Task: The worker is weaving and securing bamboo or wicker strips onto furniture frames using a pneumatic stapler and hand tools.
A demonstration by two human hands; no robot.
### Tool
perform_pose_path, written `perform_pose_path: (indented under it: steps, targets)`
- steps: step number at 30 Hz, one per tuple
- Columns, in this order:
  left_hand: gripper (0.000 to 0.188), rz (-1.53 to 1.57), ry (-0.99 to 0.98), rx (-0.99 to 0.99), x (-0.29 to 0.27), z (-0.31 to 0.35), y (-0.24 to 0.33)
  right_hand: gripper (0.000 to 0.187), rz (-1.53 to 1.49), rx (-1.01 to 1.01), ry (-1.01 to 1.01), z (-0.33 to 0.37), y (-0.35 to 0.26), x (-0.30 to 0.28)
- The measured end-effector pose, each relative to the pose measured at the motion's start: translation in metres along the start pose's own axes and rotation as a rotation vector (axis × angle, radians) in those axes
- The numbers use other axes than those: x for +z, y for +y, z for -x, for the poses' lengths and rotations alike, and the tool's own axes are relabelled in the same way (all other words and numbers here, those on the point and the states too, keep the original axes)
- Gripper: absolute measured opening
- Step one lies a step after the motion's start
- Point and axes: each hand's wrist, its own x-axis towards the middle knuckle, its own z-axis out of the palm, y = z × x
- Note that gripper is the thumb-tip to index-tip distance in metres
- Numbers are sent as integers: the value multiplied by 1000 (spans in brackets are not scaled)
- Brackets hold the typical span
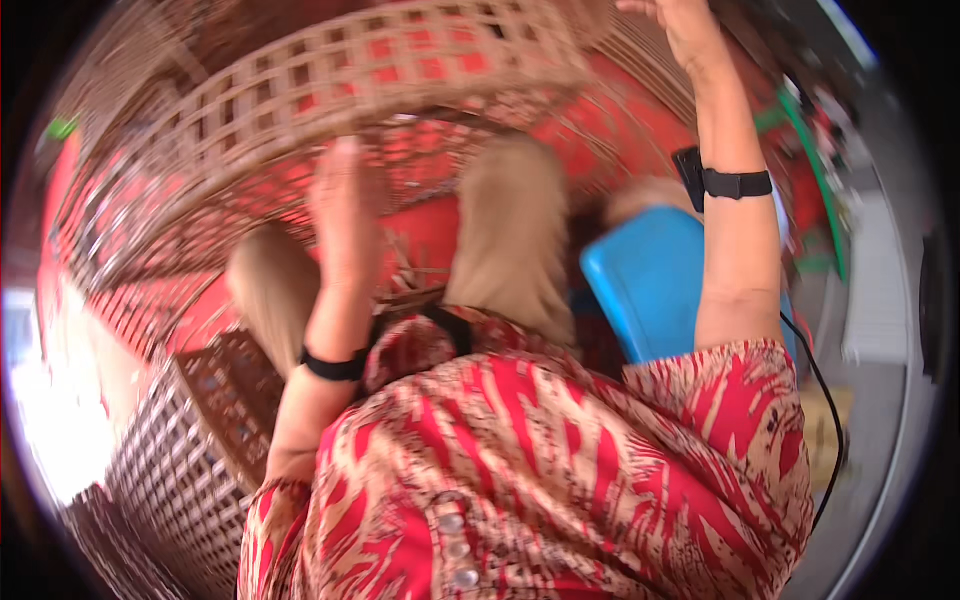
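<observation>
The patterned shirt [520, 450] lies nearest, before the woven lattice [345, 78], which may tip if loosely held, because left hand [346, 215] before it and right hand [682, 25] rightward are apart, their grip I cannot tell.

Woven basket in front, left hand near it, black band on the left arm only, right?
"Left arm only" is wrong: the head view shows a black band on the right arm too. The rest holds: woven basket in front, left hand near it.
</observation>
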Motion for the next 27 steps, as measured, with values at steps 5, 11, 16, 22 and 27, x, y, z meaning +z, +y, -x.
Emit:
perform_pose_path:
  steps: [5,11,16,22,27]
  targets:
    - [28,-31,-58,96,4,-2,-13,46,414,329,29,159,-79,-93]
    - [32,18,-53,92,5,0,-10,51,1007,1092,203,354,-35,-87]
    - [32,-28,-14,85,5,-1,-10,39,1390,1024,404,447,-19,-89]
    - [40,-69,-76,128,3,0,-10,30,1072,1130,569,458,-35,-94]
    - [41,-62,-78,142,4,-2,-10,32,938,1139,272,438,-10,-59]
